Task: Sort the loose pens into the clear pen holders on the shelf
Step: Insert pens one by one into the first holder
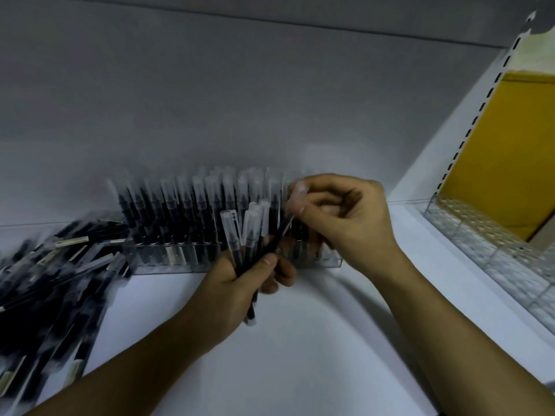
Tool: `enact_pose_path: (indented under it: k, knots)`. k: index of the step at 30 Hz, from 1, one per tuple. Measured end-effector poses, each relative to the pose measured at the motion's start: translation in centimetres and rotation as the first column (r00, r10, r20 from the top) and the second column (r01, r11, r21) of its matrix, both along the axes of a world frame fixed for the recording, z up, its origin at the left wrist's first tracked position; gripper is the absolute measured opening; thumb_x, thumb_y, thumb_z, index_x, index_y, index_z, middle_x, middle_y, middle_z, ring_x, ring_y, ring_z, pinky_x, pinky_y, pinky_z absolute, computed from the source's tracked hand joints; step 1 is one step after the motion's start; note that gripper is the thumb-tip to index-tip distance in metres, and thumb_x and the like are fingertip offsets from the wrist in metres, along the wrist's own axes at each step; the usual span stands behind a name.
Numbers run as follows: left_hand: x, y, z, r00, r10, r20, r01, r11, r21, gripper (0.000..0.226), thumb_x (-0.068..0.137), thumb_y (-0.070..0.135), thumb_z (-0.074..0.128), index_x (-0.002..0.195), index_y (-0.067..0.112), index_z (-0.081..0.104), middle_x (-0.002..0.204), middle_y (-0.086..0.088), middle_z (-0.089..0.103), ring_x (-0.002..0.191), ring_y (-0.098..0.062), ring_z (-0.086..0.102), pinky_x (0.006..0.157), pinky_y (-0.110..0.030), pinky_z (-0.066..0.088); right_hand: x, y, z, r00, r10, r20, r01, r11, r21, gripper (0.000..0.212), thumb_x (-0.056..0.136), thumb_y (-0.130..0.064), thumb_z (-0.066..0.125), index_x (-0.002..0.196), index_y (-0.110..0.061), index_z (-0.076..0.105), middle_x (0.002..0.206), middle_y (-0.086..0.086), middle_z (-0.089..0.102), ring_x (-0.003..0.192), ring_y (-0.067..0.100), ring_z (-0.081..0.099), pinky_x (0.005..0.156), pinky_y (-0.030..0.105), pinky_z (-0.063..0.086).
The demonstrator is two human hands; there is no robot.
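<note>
At the far left a loose pile (51,280) of slim pens lies crisscrossed on the smooth white shelf (300,340). They have black barrels and frosted clear caps, and they are too many and too blurred to count. Just right of the pile stands a long, clear plastic holder (168,262), a low rectangular block set along the back wall. It is packed with upright pens (198,202) of the same kind, cap ends up, in at least two rows; the blur hides the number. In front of the holder's right half, the left hand (240,283) grips a bundle (249,235) of about five pens, with the fingers and thumb curled round the dark barrels and the caps fanning upward. Just right of it, the right hand (345,217) pinches one pen (286,222) near its cap between thumb and fingertips. That pen is tilted, with its lower end at the bundle and its cap above the holder's right end. Well apart, at the right edge, a second holder (480,235) of clear plastic shows a grid of small round holes. Behind it rise a white upright (486,97) punched with dark slots and a flat yellow panel (510,145).
</note>
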State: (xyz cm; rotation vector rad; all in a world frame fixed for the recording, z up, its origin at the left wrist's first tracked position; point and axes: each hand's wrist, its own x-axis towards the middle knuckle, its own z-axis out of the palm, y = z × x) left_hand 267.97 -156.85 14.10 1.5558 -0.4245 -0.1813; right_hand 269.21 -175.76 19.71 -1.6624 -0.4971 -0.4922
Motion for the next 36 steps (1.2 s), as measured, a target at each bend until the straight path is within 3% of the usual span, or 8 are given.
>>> enact_pose_path:
  k: [3, 6, 10, 13, 16, 24, 32, 36]
  knots:
    - [0.3, -0.1, 0.0, 0.999, 0.04, 0.027, -0.038, 0.997, -0.067, 0.022, 0.098, 0.024, 0.051, 0.099, 0.012, 0.069, 0.089, -0.008, 0.075, 0.086, -0.032, 0.069, 0.067, -0.035, 0.053, 0.3, -0.9, 0.9, 0.986, -0.155, 0.065, 0.141, 0.974, 0.179, 0.011, 0.09, -0.005, 0.072, 0.1, -0.005, 0.075, 0.084, 0.021, 0.075, 0.036, 0.013, 0.045, 0.038, 0.019, 0.037]
    - [0.2, -0.2, 0.3, 0.996, 0.085, 0.038, -0.083, 0.995, -0.061, 0.022, 0.101, 0.015, 0.044, 0.096, 0.005, 0.064, 0.075, -0.006, 0.07, 0.065, -0.022, 0.067, 0.048, -0.018, 0.046, 0.9, -2.2, 1.4, 0.966, -0.255, 0.049, 0.226, 0.917, 0.329, 0.013, 0.093, -0.001, 0.065, 0.102, -0.003, 0.074, 0.085, 0.012, 0.078, 0.037, 0.012, 0.039, 0.041, 0.02, 0.031]
    - [0.0, -0.4, 0.5, 0.998, 0.061, 0.02, -0.059, 0.994, -0.088, 0.021, 0.098, 0.018, 0.045, 0.094, 0.004, 0.06, 0.053, 0.0, 0.042, 0.045, -0.015, 0.039, 0.04, -0.019, 0.033, 1.3, -3.1, 1.5, 0.949, -0.314, 0.015, 0.283, 0.876, 0.39, 0.015, 0.094, -0.005, 0.061, 0.1, -0.008, 0.074, 0.079, 0.006, 0.074, 0.057, 0.021, 0.056, 0.049, 0.025, 0.035]
    - [0.0, -0.4, 0.6, 1.0, 0.006, 0.008, -0.005, 0.993, -0.114, 0.021, 0.093, 0.023, 0.048, 0.096, 0.005, 0.059, 0.053, 0.005, 0.035, 0.043, -0.009, 0.029, 0.041, -0.024, 0.027, 1.5, -3.3, 1.3, 0.918, -0.397, -0.016, 0.375, 0.852, 0.366, 0.019, 0.098, -0.009, 0.056, 0.102, -0.01, 0.075, 0.076, 0.003, 0.071, 0.069, 0.023, 0.067, 0.054, 0.027, 0.041]
    - [0.0, -0.2, 0.6, 0.998, -0.041, -0.054, 0.033, 0.988, -0.15, 0.013, 0.101, 0.004, 0.046, 0.099, 0.004, 0.058, 0.053, 0.004, 0.033, 0.043, -0.009, 0.025, 0.041, -0.024, 0.022, 1.7, -3.6, 1.4, 0.898, -0.44, -0.011, 0.414, 0.836, 0.36, 0.019, 0.101, -0.009, 0.056, 0.108, -0.007, 0.073, 0.08, 0.007, 0.072, 0.067, 0.025, 0.068, 0.053, 0.027, 0.044]
    - [0.2, -0.3, 0.1, 0.996, -0.05, -0.07, 0.039, 0.989, -0.139, 0.027, 0.076, 0.008, 0.044, 0.097, 0.012, 0.06, 0.06, -0.005, 0.036, 0.044, -0.014, 0.031, 0.045, -0.026, 0.025, 1.8, -3.7, 1.4, 0.862, -0.502, 0.078, 0.46, 0.837, 0.297, 0.017, 0.102, -0.005, 0.057, 0.116, -0.003, 0.066, 0.095, 0.014, 0.074, 0.082, 0.026, 0.074, 0.068, 0.026, 0.057]
    - [0.3, -0.5, 0.2, 0.997, -0.045, -0.064, 0.037, 0.991, -0.129, 0.02, 0.09, -0.005, 0.044, 0.099, 0.005, 0.059, 0.057, -0.002, 0.036, 0.046, -0.015, 0.033, 0.042, -0.021, 0.033, 2.6, -3.8, 0.6, 0.86, -0.503, 0.089, 0.494, 0.863, 0.106, 0.02, 0.103, -0.018, 0.061, 0.121, -0.014, 0.069, 0.108, -0.002, 0.073, 0.081, 0.018, 0.075, 0.072, 0.028, 0.06]
    - [0.5, -0.5, 0.1, 0.997, -0.049, -0.052, 0.042, 0.989, -0.142, 0.022, 0.084, 0.011, 0.047, 0.099, 0.004, 0.061, 0.057, -0.003, 0.037, 0.045, -0.015, 0.035, 0.044, -0.024, 0.035, 3.0, -3.8, -0.2, 0.874, -0.479, 0.079, 0.482, 0.875, -0.032, 0.024, 0.103, -0.019, 0.06, 0.125, -0.016, 0.07, 0.108, -0.001, 0.073, 0.081, 0.016, 0.075, 0.076, 0.034, 0.061]
